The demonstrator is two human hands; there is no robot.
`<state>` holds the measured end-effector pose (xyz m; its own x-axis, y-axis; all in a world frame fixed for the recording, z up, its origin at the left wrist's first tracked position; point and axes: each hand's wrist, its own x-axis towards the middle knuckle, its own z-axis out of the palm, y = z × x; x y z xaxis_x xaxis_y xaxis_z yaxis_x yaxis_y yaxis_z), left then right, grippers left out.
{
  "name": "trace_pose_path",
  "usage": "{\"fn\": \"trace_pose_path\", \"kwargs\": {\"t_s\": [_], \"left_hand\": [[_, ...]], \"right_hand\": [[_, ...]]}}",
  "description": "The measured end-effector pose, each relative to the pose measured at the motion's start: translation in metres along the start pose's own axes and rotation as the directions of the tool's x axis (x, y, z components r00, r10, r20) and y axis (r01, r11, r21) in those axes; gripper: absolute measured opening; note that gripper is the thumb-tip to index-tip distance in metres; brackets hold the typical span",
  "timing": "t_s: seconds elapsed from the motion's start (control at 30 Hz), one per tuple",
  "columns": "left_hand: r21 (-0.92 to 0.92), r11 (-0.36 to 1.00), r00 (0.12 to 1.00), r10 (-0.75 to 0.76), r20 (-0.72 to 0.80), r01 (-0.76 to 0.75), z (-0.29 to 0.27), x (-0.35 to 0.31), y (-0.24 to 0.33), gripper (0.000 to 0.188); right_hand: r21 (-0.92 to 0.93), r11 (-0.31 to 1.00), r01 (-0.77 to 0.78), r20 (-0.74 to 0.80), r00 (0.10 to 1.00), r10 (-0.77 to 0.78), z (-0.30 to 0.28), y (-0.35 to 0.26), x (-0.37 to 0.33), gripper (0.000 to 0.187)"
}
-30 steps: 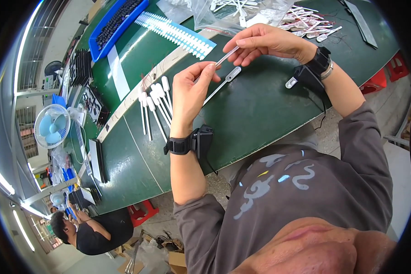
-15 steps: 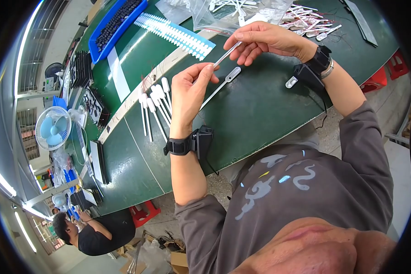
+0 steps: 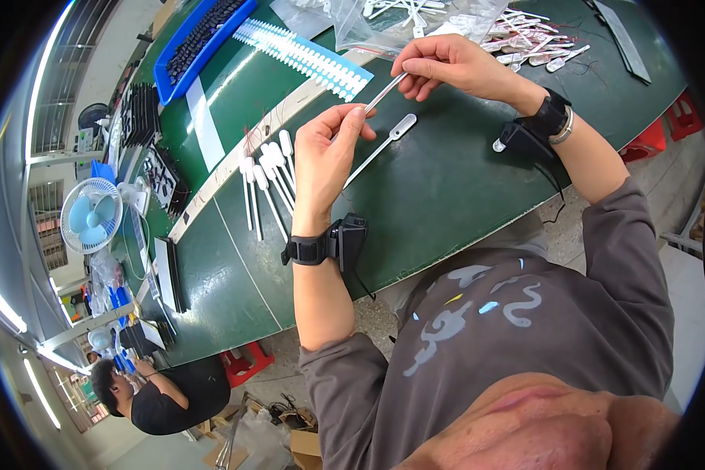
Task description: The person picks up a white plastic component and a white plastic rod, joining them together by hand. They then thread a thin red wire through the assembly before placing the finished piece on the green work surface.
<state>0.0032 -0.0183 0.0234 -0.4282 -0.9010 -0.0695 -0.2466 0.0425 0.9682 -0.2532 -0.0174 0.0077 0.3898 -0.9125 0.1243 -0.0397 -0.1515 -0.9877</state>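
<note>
Above the green table (image 3: 462, 180), a thin pale rod (image 3: 385, 93) stretches at a slant between my two hands. My left hand (image 3: 327, 149) pinches its lower end between thumb and fingers. The upper end sits in the pinch of my right hand (image 3: 452, 69), whose other fingers curl below. Under the rod lies a white stick with a long oval head (image 3: 403, 127), its tail partly hidden by my left wrist. Several similar white sticks with rounded heads (image 3: 270, 160) lie side by side left of my left hand.
Beyond my hands are a blue sheet with white pieces (image 3: 309, 63), a blue tray of black parts (image 3: 204, 47) and a clear plastic bag (image 3: 368, 27). White sticks with red wires (image 3: 533, 43) are heaped at the far right. A person (image 3: 164, 395) sits at lower left.
My right hand has shifted slightly, its fingers drawn closer together around the rod's end. My left hand keeps its pinch almost in place.
</note>
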Motion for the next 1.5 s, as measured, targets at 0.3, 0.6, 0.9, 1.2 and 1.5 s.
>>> {"fn": "trace_pose_path", "kwargs": {"t_s": [0.3,0.6,0.9,1.2,1.5], "left_hand": [[0.139,0.990,0.999,0.021,-0.047,-0.014,0.002,-0.002,0.003,0.027],[0.279,0.959,0.999,0.054,0.010,-0.054,0.020,-0.003,0.003,0.024],[0.403,0.908,0.990,0.139,-0.024,-0.117,0.017,-0.004,-0.007,0.025],[0.410,0.912,0.999,-0.001,-0.053,0.023,0.005,-0.012,0.005,0.025],[0.487,0.871,0.985,0.138,-0.108,-0.068,0.015,-0.014,0.004,0.020]], "right_hand": [[-0.564,0.805,0.185,-0.003,0.974,-0.226,0.004,-0.002,-0.004,0.017],[-0.565,0.733,0.378,0.062,0.906,-0.419,0.045,0.006,-0.009,0.022],[-0.365,0.931,0.016,0.038,0.999,-0.002,0.037,0.008,-0.012,0.020],[-0.486,0.861,0.148,-0.015,0.984,-0.178,0.037,0.010,-0.013,0.015],[-0.448,0.890,0.083,-0.034,0.993,-0.110,0.041,-0.003,-0.013,0.014]]}}
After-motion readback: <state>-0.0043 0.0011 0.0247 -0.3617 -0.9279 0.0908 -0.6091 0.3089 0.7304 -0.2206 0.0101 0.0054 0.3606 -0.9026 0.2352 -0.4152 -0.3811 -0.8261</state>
